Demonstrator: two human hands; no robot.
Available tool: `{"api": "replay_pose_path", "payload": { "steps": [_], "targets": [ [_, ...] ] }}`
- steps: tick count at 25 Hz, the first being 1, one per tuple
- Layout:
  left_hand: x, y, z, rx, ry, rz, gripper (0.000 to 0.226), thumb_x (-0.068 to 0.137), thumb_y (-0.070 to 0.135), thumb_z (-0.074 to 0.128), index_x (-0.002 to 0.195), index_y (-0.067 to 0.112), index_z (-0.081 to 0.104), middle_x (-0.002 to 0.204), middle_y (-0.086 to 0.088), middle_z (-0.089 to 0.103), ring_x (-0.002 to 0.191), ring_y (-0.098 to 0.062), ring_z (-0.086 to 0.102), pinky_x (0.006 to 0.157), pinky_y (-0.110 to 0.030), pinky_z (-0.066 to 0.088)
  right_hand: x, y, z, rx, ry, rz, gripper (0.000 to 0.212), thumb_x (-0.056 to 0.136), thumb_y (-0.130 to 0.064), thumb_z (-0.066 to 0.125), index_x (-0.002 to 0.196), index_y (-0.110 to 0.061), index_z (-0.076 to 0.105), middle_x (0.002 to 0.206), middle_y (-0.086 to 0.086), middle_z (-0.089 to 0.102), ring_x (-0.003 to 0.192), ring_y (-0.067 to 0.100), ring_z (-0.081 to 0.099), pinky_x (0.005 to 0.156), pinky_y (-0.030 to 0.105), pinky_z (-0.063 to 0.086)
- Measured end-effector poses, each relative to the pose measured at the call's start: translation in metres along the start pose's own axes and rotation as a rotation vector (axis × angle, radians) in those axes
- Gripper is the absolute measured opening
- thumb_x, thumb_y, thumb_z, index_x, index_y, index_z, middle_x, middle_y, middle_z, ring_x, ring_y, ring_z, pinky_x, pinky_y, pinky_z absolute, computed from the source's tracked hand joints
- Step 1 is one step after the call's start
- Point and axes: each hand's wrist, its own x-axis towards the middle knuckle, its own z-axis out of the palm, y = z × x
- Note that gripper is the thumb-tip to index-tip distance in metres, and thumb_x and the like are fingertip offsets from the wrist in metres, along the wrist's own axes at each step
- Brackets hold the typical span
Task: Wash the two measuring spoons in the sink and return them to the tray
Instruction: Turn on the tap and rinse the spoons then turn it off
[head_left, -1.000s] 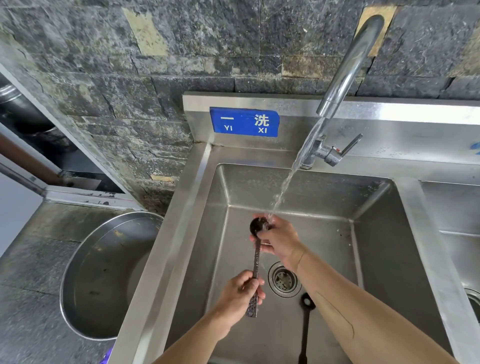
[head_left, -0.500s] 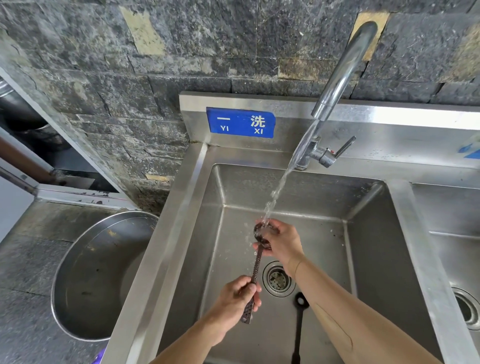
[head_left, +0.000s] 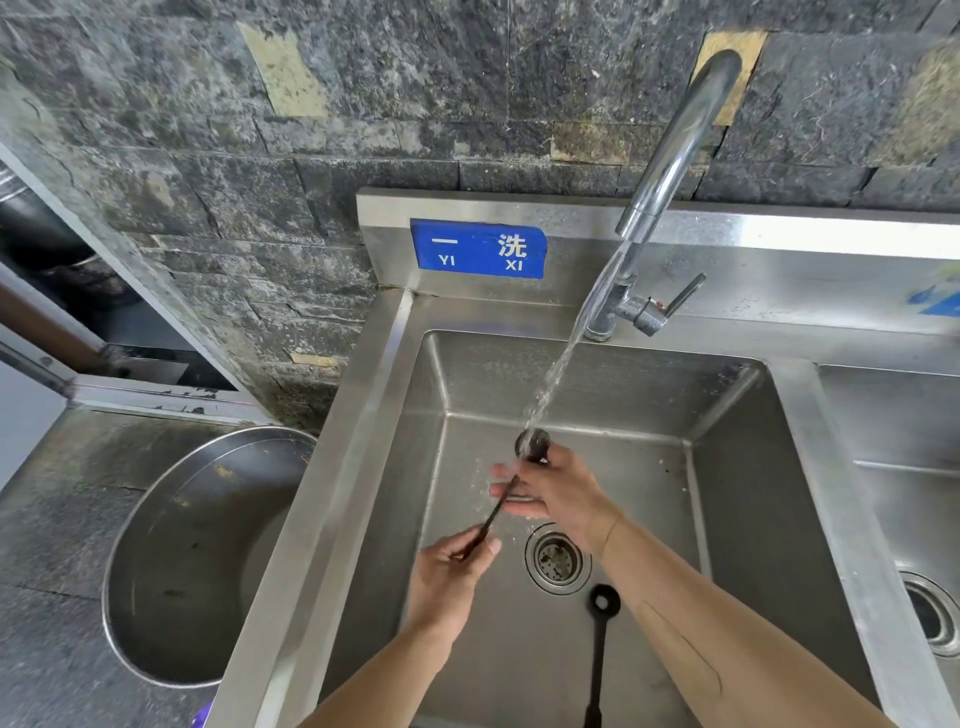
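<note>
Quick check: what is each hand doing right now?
Left hand: pinching the spoon by its handle.
Right hand: fingers around the spoon just below its bowl, under the running water.

1 head view, close, steeply down into the sink (head_left: 322, 519).

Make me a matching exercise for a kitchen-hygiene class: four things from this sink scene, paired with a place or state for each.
Things:
1. held spoon
2. second spoon
3. tap
4. basin

States:
A. lies on the sink floor
B. stands left of the sink
C. running
D. bowl under the stream, handle in the left hand

Pairs: 1-D, 2-A, 3-C, 4-B
</note>
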Motion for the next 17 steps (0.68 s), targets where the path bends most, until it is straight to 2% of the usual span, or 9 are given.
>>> {"api": "replay_pose_path", "payload": {
  "steps": [3, 5, 8, 11, 13, 15, 17],
  "targets": [
    [0.009, 0.006, -0.009, -0.207, -0.061, -0.205, 0.017, 0.083, 0.021, 0.073, 0.100, 0.021, 0.075, 0.074, 0.006, 0.066, 0.062, -0.011, 0.055, 0.066, -0.028, 0.051, 0.006, -0.015, -0.006, 0.111, -0.034, -0.031, 0.023, 0.094, -0.005, 0.059, 0.117, -0.010, 0.060, 0.111, 0.006, 0.076, 0.096, 0.023, 0.075, 0.079, 0.037, 0.061],
    [0.014, 0.010, -0.016, -0.318, -0.088, -0.261, 0.019, 0.082, 0.014, 0.073, 0.101, 0.014, 0.074, 0.080, 0.000, 0.069, 0.066, -0.014, 0.057, 0.069, -0.030, 0.051, 0.011, -0.024, -0.010, 0.172, -0.041, -0.053, 0.027, 0.094, -0.002, 0.058, 0.119, -0.011, 0.060, 0.114, 0.005, 0.075, 0.099, 0.023, 0.074, 0.081, 0.037, 0.060],
    [0.023, 0.024, -0.014, -0.385, -0.115, -0.233, 0.015, 0.083, 0.005, 0.070, 0.097, 0.011, 0.074, 0.082, -0.003, 0.071, 0.065, -0.012, 0.062, 0.069, -0.028, 0.051, 0.014, -0.033, -0.015, 0.236, 0.005, -0.095, 0.027, 0.092, -0.001, 0.060, 0.119, -0.006, 0.062, 0.112, 0.005, 0.076, 0.100, 0.022, 0.073, 0.077, 0.031, 0.059],
    [0.028, 0.042, 0.006, -0.424, -0.203, -0.179, 0.015, 0.087, 0.001, 0.065, 0.092, 0.012, 0.074, 0.084, -0.005, 0.073, 0.065, -0.010, 0.066, 0.073, -0.028, 0.054, 0.012, -0.044, -0.030, 0.317, 0.096, -0.150, 0.019, 0.092, -0.001, 0.060, 0.109, -0.008, 0.066, 0.100, 0.007, 0.078, 0.093, 0.020, 0.075, 0.080, 0.032, 0.059],
    [0.032, 0.056, 0.021, -0.487, -0.242, -0.171, 0.018, 0.089, -0.002, 0.060, 0.096, 0.009, 0.073, 0.087, -0.008, 0.074, 0.073, -0.013, 0.068, 0.080, -0.030, 0.056, 0.009, -0.055, -0.041, 0.326, 0.135, -0.190, 0.016, 0.093, -0.001, 0.059, 0.104, -0.010, 0.066, 0.093, 0.004, 0.078, 0.086, 0.017, 0.075, 0.082, 0.033, 0.058],
    [0.036, 0.070, 0.034, -0.610, -0.281, -0.187, 0.023, 0.091, -0.009, 0.054, 0.103, 0.003, 0.069, 0.094, -0.013, 0.073, 0.085, -0.019, 0.069, 0.092, -0.035, 0.054, 0.007, -0.068, -0.051, 0.319, 0.173, -0.221, 0.016, 0.095, -0.002, 0.057, 0.106, -0.010, 0.064, 0.096, 0.005, 0.076, 0.085, 0.016, 0.074, 0.082, 0.033, 0.057],
    [0.039, 0.082, 0.040, -0.747, -0.316, -0.209, 0.033, 0.091, -0.017, 0.044, 0.113, -0.004, 0.064, 0.104, -0.020, 0.070, 0.095, -0.026, 0.068, 0.095, -0.037, 0.052, 0.004, -0.079, -0.059, 0.305, 0.205, -0.240, 0.017, 0.096, -0.003, 0.056, 0.110, -0.011, 0.063, 0.100, 0.006, 0.076, 0.087, 0.016, 0.074, 0.080, 0.032, 0.057]
  ]
}}
